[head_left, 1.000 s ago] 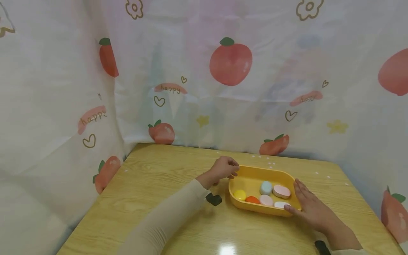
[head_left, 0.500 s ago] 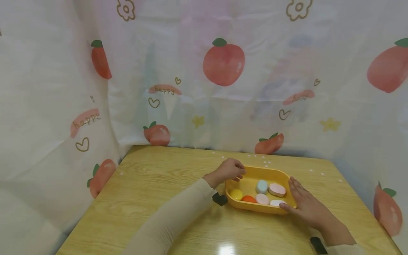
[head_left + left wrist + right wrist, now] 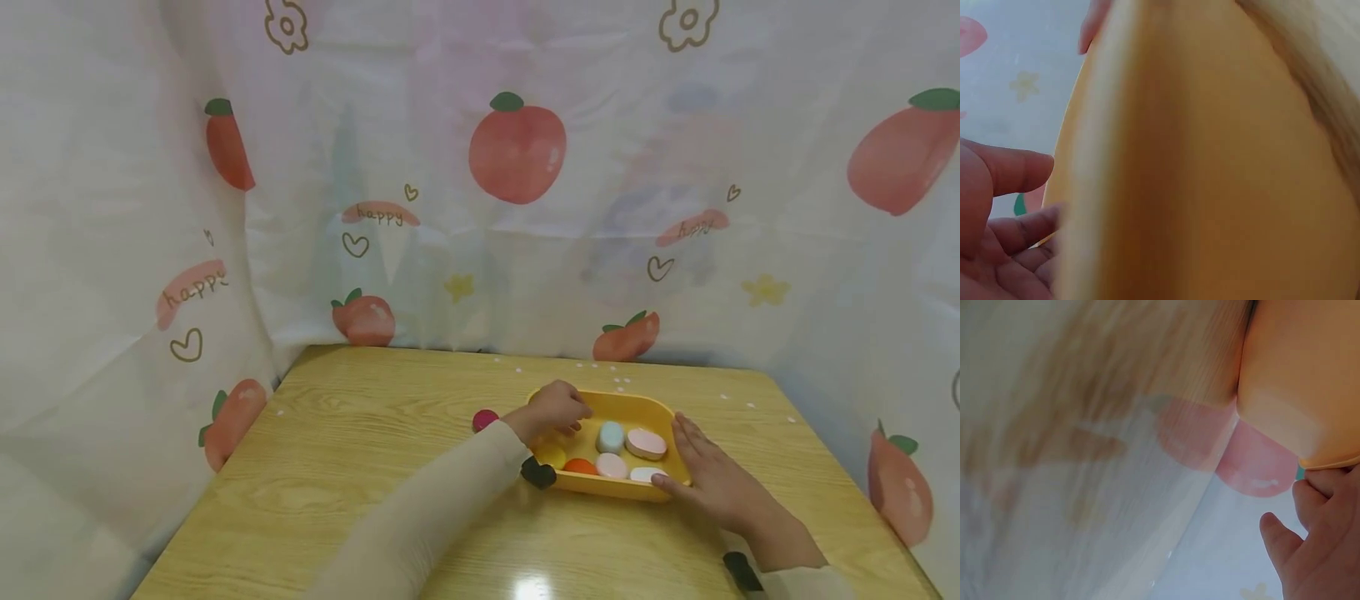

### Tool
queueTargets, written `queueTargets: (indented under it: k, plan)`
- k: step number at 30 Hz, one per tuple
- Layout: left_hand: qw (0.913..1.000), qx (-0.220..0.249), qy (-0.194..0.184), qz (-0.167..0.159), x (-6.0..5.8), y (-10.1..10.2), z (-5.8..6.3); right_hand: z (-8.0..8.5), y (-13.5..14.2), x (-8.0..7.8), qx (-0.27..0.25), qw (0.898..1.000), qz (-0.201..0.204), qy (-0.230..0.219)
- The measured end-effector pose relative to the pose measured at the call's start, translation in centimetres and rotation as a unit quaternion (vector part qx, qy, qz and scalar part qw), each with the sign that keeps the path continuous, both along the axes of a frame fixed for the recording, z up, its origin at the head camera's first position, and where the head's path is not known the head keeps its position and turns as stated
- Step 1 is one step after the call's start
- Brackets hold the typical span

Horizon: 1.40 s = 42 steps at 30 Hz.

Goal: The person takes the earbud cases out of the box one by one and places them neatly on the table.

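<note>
A yellow tray (image 3: 600,487) with rounded corners stands on the wooden table. My left hand (image 3: 557,408) reaches over its left end, fingers loosely bent. In the left wrist view the left thumb (image 3: 1019,170) and fingers are apart, with nothing visible between them. My right hand (image 3: 716,479) rests against the tray's right end, fingers straight along the side and thumb at the front rim. Inside lie smooth rounded pieces: a light blue piece (image 3: 611,437), two pink ones, a white piece (image 3: 648,475), an orange piece (image 3: 580,467) and a partly hidden yellow piece (image 3: 551,456).
A dark red round piece (image 3: 485,420) lies on the table left of the tray, beside the left wrist. Small white bits (image 3: 615,368) are scattered behind the tray. A white fruit-printed curtain (image 3: 420,275) closes off the back and sides.
My left hand has moved from the tray's left rim rightward over its inside. The dark red piece has come into sight behind the left wrist. The right hand stays at the tray's end.
</note>
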<state>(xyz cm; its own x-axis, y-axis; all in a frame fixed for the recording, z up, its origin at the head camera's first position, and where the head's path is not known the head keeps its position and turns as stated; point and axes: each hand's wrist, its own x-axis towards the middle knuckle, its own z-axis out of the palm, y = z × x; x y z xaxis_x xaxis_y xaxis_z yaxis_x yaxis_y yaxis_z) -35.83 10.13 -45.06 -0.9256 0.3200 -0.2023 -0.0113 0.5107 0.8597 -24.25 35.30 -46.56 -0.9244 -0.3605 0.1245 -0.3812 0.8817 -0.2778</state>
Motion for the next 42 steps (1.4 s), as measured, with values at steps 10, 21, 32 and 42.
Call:
queueTargets:
  k: [10, 21, 32, 42]
  plan:
    - [0.9986, -0.051, 0.011, -0.008, 0.7, 2.1, -0.6, 0.1, 0.2, -0.2, -0.001, 1.0, -0.003, -0.008]
    - [0.9955, -0.089, 0.011, 0.03, 1.8, 4.5, -0.7, -0.4, 0.6, 0.1, -0.001, 1.0, -0.006, 0.007]
    - [0.9968, -0.073, 0.001, 0.035, 2.2, 5.3, -1.1, -0.4, 0.3, 0.1, -0.012, 1.0, 0.006, -0.004]
    - [0.983, -0.177, 0.032, 0.038, 2.0, 6.6, -1.6, -0.2, 0.4, 0.2, -0.003, 1.0, -0.003, 0.001]
